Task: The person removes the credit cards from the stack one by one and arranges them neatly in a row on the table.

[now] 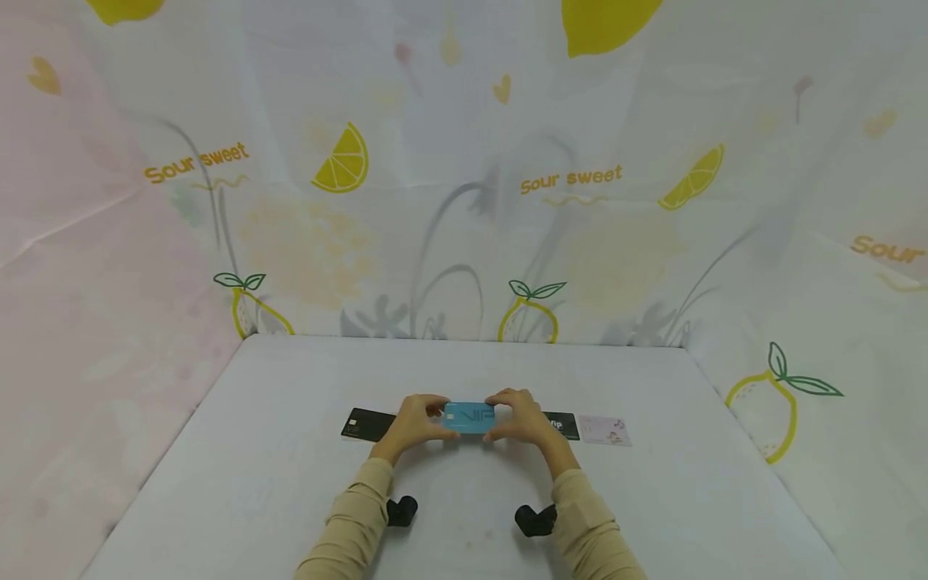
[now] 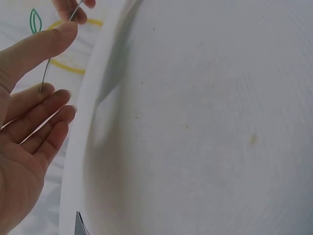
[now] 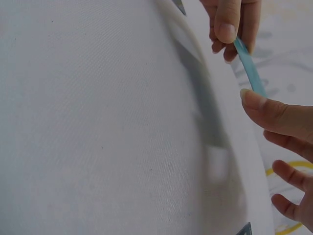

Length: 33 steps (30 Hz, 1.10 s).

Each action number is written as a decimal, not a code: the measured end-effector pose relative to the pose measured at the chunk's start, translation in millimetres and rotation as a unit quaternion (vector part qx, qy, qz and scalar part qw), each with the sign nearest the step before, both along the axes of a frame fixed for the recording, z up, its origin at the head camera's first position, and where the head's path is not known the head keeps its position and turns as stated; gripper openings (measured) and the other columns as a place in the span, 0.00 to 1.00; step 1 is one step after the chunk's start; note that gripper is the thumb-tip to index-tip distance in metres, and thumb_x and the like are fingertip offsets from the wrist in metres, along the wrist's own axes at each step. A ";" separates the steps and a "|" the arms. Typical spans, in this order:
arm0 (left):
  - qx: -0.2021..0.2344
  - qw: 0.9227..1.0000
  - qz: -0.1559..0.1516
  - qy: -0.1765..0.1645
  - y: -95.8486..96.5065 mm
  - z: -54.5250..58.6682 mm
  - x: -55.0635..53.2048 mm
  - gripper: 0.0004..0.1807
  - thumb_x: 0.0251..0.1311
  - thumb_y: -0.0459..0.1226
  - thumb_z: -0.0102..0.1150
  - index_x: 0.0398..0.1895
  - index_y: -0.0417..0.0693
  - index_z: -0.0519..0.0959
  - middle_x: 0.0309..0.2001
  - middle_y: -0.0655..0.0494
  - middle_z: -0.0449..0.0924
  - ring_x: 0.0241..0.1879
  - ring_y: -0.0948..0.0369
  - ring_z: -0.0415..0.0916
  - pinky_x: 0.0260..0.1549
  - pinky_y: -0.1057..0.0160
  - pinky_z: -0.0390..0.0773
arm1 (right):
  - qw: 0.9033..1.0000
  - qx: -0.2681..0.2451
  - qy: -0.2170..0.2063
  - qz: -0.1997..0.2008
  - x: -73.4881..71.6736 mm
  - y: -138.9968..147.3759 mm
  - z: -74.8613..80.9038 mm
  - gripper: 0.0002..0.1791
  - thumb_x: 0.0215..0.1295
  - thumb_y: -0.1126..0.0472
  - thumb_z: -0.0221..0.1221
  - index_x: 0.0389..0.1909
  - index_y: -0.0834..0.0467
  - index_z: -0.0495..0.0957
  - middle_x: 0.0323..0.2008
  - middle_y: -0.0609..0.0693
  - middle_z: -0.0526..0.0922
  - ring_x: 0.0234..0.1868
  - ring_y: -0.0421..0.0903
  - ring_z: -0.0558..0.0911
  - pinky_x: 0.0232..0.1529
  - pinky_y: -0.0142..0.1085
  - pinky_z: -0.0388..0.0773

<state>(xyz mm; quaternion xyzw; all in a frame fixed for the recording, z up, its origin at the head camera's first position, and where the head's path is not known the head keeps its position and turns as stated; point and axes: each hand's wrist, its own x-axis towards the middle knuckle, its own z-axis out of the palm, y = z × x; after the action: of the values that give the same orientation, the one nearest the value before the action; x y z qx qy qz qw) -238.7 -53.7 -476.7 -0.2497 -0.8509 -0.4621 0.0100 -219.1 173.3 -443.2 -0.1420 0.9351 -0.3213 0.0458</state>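
A blue plastic card (image 1: 469, 417) with a chip and large printed letters is held up over the white table, its face toward the head camera. My left hand (image 1: 418, 420) pinches its left edge between thumb and forefinger. The right hand (image 1: 524, 419) pinches the opposite edge the same way. Seen nearly edge-on in the right wrist view, the card (image 3: 250, 67) is a thin blue strip spanning both hands. A black card (image 1: 367, 424) lies left of my left hand; another black card (image 1: 562, 425) lies partly hidden behind the right hand.
A pale pink patterned card (image 1: 605, 430) lies at the right end of the row. Black wrist devices (image 1: 536, 520) show beside both sleeves. A lemon-printed cloth (image 1: 435, 201) hangs behind and beside the white table (image 1: 239, 483).
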 end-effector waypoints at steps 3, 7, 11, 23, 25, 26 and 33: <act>-0.002 1.000 -0.002 0.000 2.2 0.7 -0.3 0.31 0.34 0.38 0.78 0.44 0.31 0.80 0.38 0.43 0.82 0.36 0.53 0.79 0.37 0.59 0.78 | 1.000 -0.009 0.007 0.018 -1.3 3.6 -0.1 0.33 0.39 0.57 0.76 0.51 0.61 0.79 0.50 0.56 0.80 0.55 0.58 0.72 0.56 0.56 0.65; -0.005 1.000 -0.003 0.003 5.7 1.6 -1.2 0.31 0.34 0.38 0.78 0.44 0.31 0.80 0.38 0.43 0.83 0.35 0.53 0.79 0.37 0.60 0.78 | 0.999 -0.021 0.020 0.046 -3.0 9.1 -0.2 0.34 0.40 0.58 0.75 0.51 0.66 0.78 0.48 0.58 0.80 0.53 0.58 0.75 0.56 0.54 0.67; -0.005 1.000 -0.003 0.002 9.1 0.8 -3.0 0.31 0.34 0.39 0.78 0.45 0.32 0.80 0.38 0.44 0.83 0.36 0.54 0.79 0.37 0.59 0.78 | 0.998 -0.032 0.026 0.057 -3.5 13.0 0.4 0.34 0.40 0.60 0.75 0.51 0.68 0.77 0.47 0.60 0.80 0.52 0.59 0.76 0.54 0.53 0.70; -0.007 1.000 -0.012 -0.011 18.6 1.5 -5.8 0.31 0.35 0.39 0.78 0.45 0.32 0.80 0.39 0.44 0.82 0.38 0.53 0.78 0.39 0.57 0.78 | 1.000 -0.004 0.010 0.006 -2.6 19.2 -0.3 0.34 0.39 0.58 0.76 0.51 0.61 0.79 0.50 0.59 0.77 0.55 0.62 0.70 0.54 0.59 0.65; -0.010 1.000 -0.014 -0.008 21.0 1.8 -6.0 0.31 0.35 0.39 0.78 0.45 0.31 0.80 0.39 0.43 0.82 0.37 0.53 0.77 0.38 0.57 0.77 | 1.000 0.012 0.004 -0.014 -2.1 20.4 -0.8 0.34 0.39 0.56 0.76 0.51 0.58 0.79 0.52 0.59 0.74 0.56 0.64 0.67 0.53 0.63 0.63; -0.012 1.000 -0.014 -0.006 22.3 1.8 -6.2 0.32 0.35 0.39 0.78 0.45 0.31 0.80 0.38 0.43 0.82 0.37 0.53 0.77 0.38 0.58 0.77 | 1.000 0.016 -0.001 -0.024 -1.5 21.0 -0.5 0.34 0.38 0.55 0.76 0.52 0.56 0.79 0.53 0.59 0.73 0.56 0.64 0.66 0.52 0.64 0.62; -0.025 1.000 -0.010 -0.011 31.1 -1.3 -6.6 0.32 0.35 0.40 0.78 0.46 0.32 0.80 0.37 0.45 0.81 0.37 0.54 0.77 0.38 0.59 0.77 | 0.998 0.048 -0.017 -0.041 -0.5 28.8 -2.2 0.34 0.39 0.53 0.76 0.53 0.53 0.79 0.55 0.61 0.72 0.57 0.65 0.63 0.51 0.67 0.59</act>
<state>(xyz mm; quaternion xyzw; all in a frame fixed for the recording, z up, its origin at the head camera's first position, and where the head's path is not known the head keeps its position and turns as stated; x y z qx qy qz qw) -245.3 -22.6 -478.0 -0.2530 -0.8597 -0.4436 -0.0104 -219.6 202.2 -445.5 -0.0954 0.9537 -0.2799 0.0548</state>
